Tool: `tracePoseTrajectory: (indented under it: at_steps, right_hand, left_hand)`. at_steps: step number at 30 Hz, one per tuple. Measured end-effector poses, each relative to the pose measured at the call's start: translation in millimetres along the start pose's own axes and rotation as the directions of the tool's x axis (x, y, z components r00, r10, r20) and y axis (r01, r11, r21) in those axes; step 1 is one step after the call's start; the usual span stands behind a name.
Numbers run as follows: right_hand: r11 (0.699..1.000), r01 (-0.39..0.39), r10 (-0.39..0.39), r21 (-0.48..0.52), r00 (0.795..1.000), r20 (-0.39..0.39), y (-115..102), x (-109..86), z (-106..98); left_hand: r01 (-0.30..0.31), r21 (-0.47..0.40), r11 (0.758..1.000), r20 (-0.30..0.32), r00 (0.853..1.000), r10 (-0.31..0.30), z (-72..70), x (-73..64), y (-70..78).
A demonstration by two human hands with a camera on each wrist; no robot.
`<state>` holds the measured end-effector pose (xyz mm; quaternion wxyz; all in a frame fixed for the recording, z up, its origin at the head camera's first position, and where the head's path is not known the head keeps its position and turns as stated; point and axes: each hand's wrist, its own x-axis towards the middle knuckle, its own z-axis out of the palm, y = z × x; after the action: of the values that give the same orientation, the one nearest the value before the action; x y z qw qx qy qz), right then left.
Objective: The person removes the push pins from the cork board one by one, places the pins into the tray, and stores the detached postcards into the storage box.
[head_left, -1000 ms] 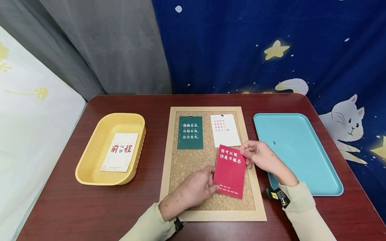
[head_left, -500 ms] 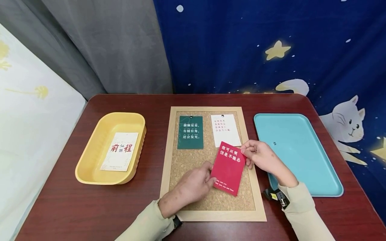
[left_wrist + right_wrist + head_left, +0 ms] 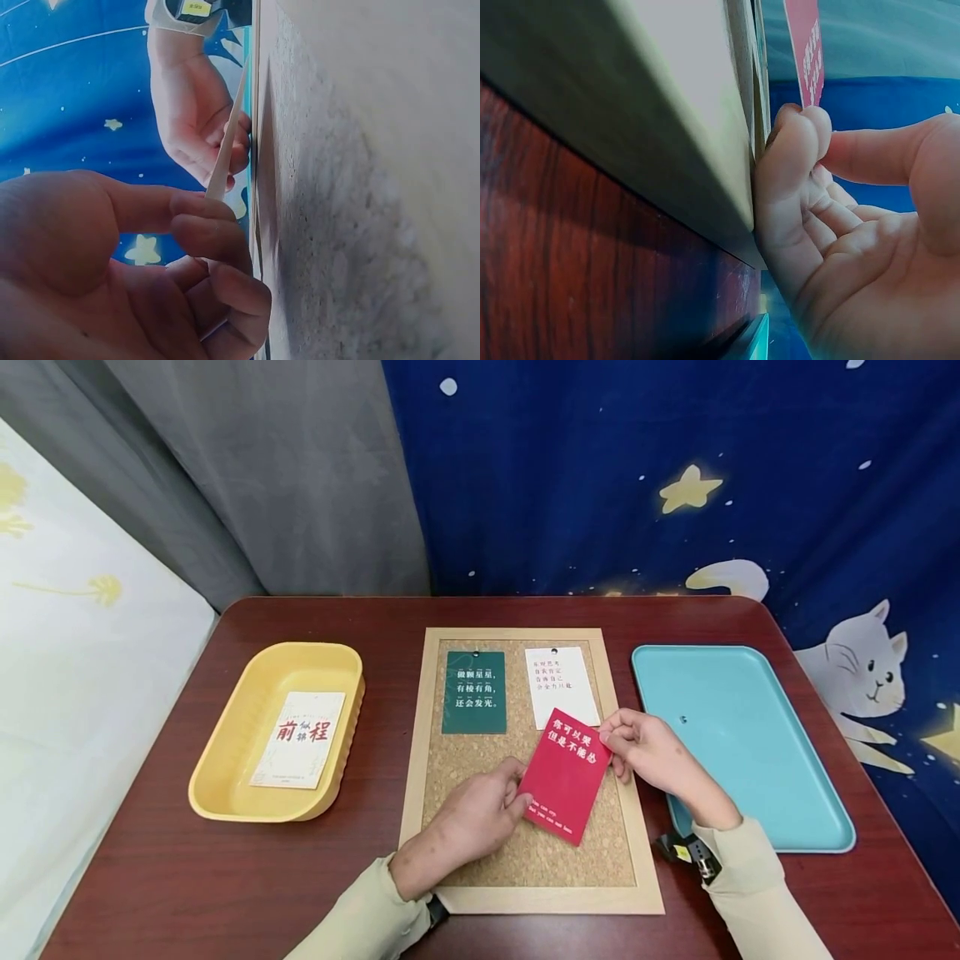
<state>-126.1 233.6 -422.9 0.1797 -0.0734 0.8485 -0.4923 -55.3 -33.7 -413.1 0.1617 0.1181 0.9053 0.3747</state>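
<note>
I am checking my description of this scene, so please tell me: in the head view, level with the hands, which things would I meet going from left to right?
Yellow tub → left hand → red card → right hand → turquoise tray.

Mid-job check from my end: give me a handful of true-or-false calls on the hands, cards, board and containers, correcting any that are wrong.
1. The left hand and right hand both hold the red card. True.
2. A green card and a white card are at the far end of the corkboard. True.
3. The green card is to the right of the white card. False: it is to the left.
4. The yellow bin contains a card. True.
5. Several cards lie on the blue tray. False: none shows there, only a small dark object.
</note>
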Motion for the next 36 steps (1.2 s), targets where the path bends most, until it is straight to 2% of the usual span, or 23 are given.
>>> tracePoseTrajectory:
  at_steps: [7, 17, 24, 29, 36]
  right_hand:
    - [1.0, 0.023, -0.023, 0.01, 0.999, -0.028, 3.7, 1.4, 0.3]
    - [0.998, 0.065, -0.064, 0.013, 0.995, -0.079, -1.8, 5.7, 0.8]
    - [0.992, 0.12, -0.114, 0.04, 0.986, -0.125, -5.7, 8.3, 2.4]
    - [0.986, 0.152, -0.141, 0.068, 0.98, -0.143, -7.1, 11.1, 1.7]
    - [0.978, 0.175, -0.161, 0.117, 0.98, -0.12, -14.9, 13.2, 1.9]
  left_hand:
    - [-0.002, -0.013, 1.0, -0.041, 0.999, 0.001, -0.6, 0.6, -0.1]
    - [-0.001, -0.048, 0.999, -0.058, 0.998, -0.002, -3.5, 0.9, 0.2]
    - [-0.003, -0.095, 0.995, -0.118, 0.993, -0.008, -5.6, 2.0, -1.5]
    - [-0.006, -0.151, 0.989, -0.15, 0.988, -0.017, -7.9, 2.2, -2.9]
    - [-0.018, -0.256, 0.967, -0.175, 0.984, -0.028, -11.8, -0.7, -6.7]
